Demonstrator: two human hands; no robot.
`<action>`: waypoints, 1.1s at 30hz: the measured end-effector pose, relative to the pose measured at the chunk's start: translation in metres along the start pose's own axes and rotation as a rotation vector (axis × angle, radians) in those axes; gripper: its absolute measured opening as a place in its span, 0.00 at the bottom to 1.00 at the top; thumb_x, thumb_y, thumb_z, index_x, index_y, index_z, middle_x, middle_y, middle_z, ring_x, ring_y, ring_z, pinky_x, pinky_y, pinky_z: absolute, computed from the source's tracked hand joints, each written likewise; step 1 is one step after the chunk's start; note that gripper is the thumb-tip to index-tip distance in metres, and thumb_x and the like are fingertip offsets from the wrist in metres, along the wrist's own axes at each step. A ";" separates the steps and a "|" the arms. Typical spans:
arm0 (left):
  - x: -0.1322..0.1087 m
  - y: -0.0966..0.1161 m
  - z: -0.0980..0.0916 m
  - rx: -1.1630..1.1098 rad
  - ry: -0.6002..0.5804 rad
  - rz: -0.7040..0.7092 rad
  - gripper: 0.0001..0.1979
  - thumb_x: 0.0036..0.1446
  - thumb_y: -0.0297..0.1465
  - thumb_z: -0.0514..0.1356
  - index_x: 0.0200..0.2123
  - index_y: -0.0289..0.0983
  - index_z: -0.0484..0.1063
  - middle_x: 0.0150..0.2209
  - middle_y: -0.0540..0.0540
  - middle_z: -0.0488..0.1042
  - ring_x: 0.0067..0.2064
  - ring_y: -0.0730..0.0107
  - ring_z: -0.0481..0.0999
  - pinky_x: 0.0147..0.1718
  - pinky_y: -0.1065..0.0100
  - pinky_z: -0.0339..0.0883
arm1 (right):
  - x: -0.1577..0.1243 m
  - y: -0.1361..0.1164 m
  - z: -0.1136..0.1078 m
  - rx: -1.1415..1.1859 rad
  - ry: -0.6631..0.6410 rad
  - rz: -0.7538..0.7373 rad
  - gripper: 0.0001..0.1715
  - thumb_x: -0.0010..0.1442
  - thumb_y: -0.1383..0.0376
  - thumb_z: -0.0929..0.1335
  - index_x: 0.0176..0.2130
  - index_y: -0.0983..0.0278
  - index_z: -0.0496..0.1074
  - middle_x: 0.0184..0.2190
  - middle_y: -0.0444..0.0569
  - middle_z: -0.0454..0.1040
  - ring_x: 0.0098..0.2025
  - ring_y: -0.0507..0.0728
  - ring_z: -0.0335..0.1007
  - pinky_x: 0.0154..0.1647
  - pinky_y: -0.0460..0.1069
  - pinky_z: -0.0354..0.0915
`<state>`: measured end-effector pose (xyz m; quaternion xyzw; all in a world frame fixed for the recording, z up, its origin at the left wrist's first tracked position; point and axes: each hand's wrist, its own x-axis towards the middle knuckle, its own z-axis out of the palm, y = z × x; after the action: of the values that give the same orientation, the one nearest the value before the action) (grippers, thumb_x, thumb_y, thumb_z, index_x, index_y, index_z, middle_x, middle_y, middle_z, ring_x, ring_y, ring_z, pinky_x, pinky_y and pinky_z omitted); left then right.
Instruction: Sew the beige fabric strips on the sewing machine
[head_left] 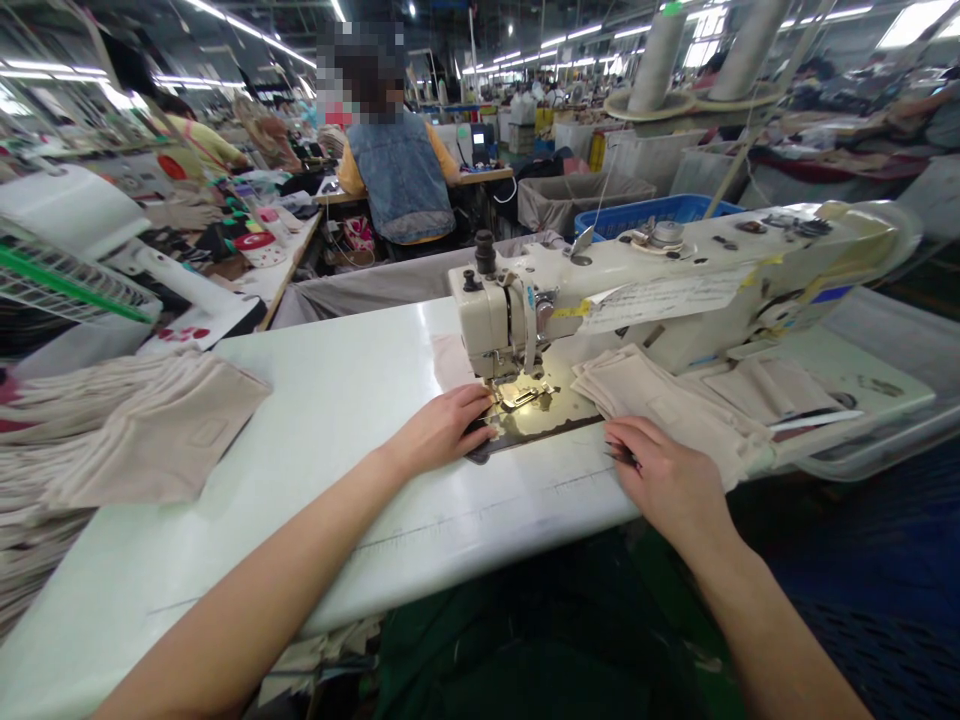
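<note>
1. Fingers of my left hand (442,432) lie close together and slightly curled, tips just beside the presser foot (519,396). Whether they grip anything there, I cannot tell.
2. Fingers of my right hand (666,472) are narrowed in a pinch on a small dark tool (621,456), too hidden to name exactly. The hand rests against the near edge of the folded beige cloth pieces (649,402).
3. Location: these cloth pieces lie in a loose stack on the white work table (337,530), to the right of the steel needle plate (546,424). A larger beige stack (154,430) lies at the table's left.
4. Handling: the cloth appears light, soft and limp, and its layers may slide. Take hold at a folded edge, flat between the fingertips, not by one loose corner.
5. Beyond the hands stands the sewing machine head (487,322), with a paper note (664,298) on its arm. A clear plastic bin (881,420) sits to the right.
6. Farthest are a blue crate (645,215), thread cones (658,62) and a co-worker in a denim vest (399,180).
</note>
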<state>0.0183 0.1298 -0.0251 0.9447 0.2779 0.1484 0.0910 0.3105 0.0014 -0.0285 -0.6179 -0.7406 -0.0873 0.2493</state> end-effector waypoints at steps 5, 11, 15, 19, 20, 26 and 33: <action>-0.001 -0.002 0.003 -0.013 0.019 -0.029 0.19 0.68 0.39 0.53 0.55 0.34 0.69 0.57 0.36 0.70 0.57 0.55 0.71 0.59 0.53 0.68 | 0.001 0.004 0.000 -0.097 0.089 0.066 0.14 0.64 0.66 0.63 0.46 0.62 0.76 0.46 0.47 0.78 0.34 0.55 0.76 0.28 0.49 0.64; -0.004 -0.003 0.011 -0.007 0.074 -0.044 0.21 0.68 0.40 0.53 0.58 0.35 0.67 0.59 0.36 0.68 0.59 0.54 0.70 0.59 0.52 0.67 | 0.005 0.008 -0.001 -0.235 0.126 0.217 0.19 0.65 0.54 0.66 0.49 0.61 0.75 0.44 0.48 0.75 0.30 0.55 0.72 0.23 0.50 0.57; -0.004 -0.002 0.010 -0.001 0.073 -0.050 0.21 0.68 0.40 0.52 0.58 0.34 0.68 0.59 0.36 0.68 0.59 0.54 0.70 0.60 0.53 0.67 | 0.007 0.014 0.006 -0.224 0.034 0.240 0.15 0.65 0.56 0.66 0.45 0.61 0.77 0.42 0.47 0.77 0.29 0.55 0.72 0.24 0.50 0.58; -0.004 -0.002 0.007 -0.012 0.070 -0.056 0.20 0.68 0.39 0.52 0.57 0.35 0.69 0.58 0.36 0.69 0.58 0.54 0.71 0.59 0.53 0.67 | 0.009 0.017 0.009 -0.099 0.046 0.267 0.14 0.67 0.61 0.63 0.41 0.61 0.77 0.41 0.48 0.78 0.31 0.56 0.74 0.26 0.50 0.60; -0.004 -0.002 0.008 -0.011 0.073 -0.062 0.20 0.68 0.39 0.53 0.57 0.35 0.69 0.58 0.36 0.69 0.58 0.54 0.71 0.59 0.53 0.67 | 0.009 0.017 0.008 -0.070 0.077 0.279 0.15 0.67 0.61 0.63 0.40 0.62 0.77 0.40 0.49 0.78 0.31 0.57 0.74 0.27 0.50 0.61; -0.004 -0.004 0.014 0.022 0.100 -0.082 0.22 0.67 0.41 0.54 0.58 0.36 0.67 0.59 0.35 0.68 0.60 0.52 0.69 0.60 0.51 0.65 | 0.007 0.014 -0.011 -0.085 0.460 0.255 0.11 0.66 0.63 0.64 0.40 0.63 0.76 0.33 0.51 0.78 0.32 0.57 0.73 0.33 0.50 0.65; -0.021 -0.008 -0.006 0.105 0.137 -0.270 0.21 0.67 0.44 0.51 0.47 0.34 0.75 0.50 0.35 0.75 0.50 0.52 0.75 0.53 0.51 0.69 | -0.018 -0.028 -0.017 0.002 0.428 -0.023 0.09 0.63 0.70 0.68 0.43 0.61 0.76 0.34 0.50 0.80 0.31 0.54 0.76 0.33 0.48 0.68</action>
<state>-0.0049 0.1256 -0.0266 0.8899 0.4154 0.1840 0.0416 0.2900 -0.0281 -0.0175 -0.5764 -0.6778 -0.2189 0.4005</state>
